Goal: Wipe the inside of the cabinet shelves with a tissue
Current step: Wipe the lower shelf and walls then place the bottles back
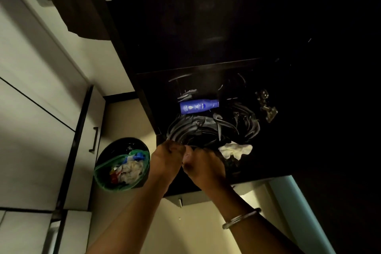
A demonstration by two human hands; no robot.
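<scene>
your left hand (168, 158) and right hand (203, 166) meet curled at the shelf (257, 163) edge, perhaps pinching something; i cannot tell. the tissue (235, 150) lies loose beside them, ready for wiping.

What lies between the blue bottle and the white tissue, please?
In the head view, only dark shelf smeared with pale wipe streaks lies between bottle and tissue.

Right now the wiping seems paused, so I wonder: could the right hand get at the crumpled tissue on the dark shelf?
Probably yes: the tissue lies uncovered just beside the right hand, with nothing between them.
</scene>
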